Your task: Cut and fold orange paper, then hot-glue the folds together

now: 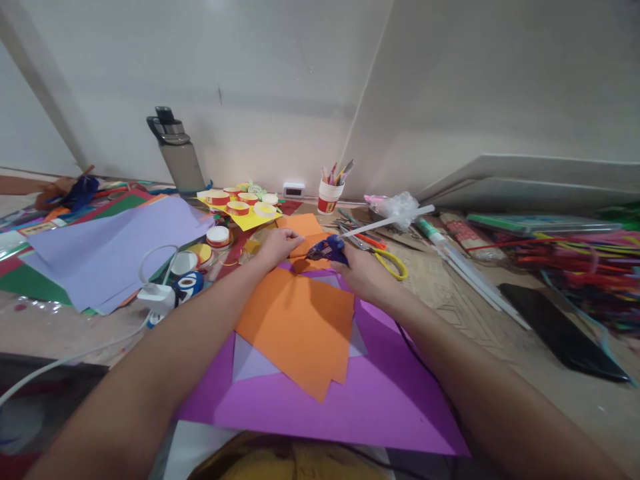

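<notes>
While your right hand [363,275] is closed around the blue glue gun [334,250], its nozzle points toward your left hand [277,248], low over the far orange paper [306,227]. Your left fingertips are drawn together at that paper, but you cannot tell from here whether they pinch a piece or just press down. The long white glue stick [393,219] slants out of the back of the gun, near the yellow-handled scissors [391,262], so a level wrist should spare it from catching on them. Nearer you, overlapping orange sheets [297,323] lie over pale lilac paper [253,360] on the large purple sheet [310,413]. With the nozzle this near your left hand, it seems wise to hold those fingertips off to the side, squeeze lightly, and leave slack in the black cord [425,363] beneath your right forearm so it doesn't tug the tip.
</notes>
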`<act>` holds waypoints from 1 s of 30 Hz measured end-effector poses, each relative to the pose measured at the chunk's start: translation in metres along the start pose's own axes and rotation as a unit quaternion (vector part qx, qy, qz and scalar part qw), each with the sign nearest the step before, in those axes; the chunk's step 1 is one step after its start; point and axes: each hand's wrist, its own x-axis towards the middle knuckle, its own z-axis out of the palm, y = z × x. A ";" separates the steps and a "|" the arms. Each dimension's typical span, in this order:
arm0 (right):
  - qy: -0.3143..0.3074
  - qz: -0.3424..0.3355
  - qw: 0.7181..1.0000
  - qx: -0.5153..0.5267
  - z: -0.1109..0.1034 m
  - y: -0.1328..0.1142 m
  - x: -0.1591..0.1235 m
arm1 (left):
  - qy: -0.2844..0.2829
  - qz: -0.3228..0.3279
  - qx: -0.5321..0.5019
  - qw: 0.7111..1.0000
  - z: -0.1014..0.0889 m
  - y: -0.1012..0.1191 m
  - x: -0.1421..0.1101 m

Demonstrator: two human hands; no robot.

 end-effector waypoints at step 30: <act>-0.023 -0.003 0.996 0.089 0.000 -0.004 -0.006 | 0.005 0.026 -0.018 0.999 0.004 -0.004 -0.002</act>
